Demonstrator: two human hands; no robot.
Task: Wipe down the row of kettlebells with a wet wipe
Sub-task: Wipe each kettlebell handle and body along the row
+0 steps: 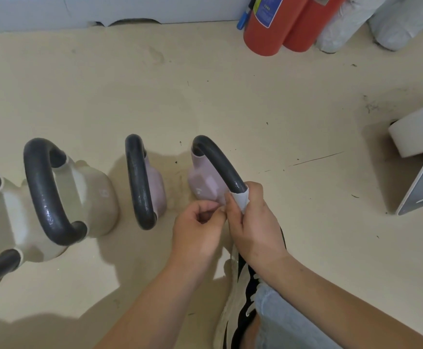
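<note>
- Head view: right hand (253, 222) wraps the wet wipe (240, 201) round the handle's (218, 159) near end; left hand (195, 222) curled beside it, grip unclear.
- Pink kettlebell (205, 185) stands rightmost in the row.
- Best to squeeze firmly and slide up over the arch.

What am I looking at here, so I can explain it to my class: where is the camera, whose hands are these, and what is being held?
There is no machine. A person wears one camera on the head, looking down at their own hands. A row of kettlebells stands on the beige floor, with red fire extinguishers by the wall. The right hand grips a white wet wipe wrapped round the black handle of the rightmost, pink kettlebell. The left hand, fingers curled, meets it there; whether it pinches the wipe is unclear.
</note>
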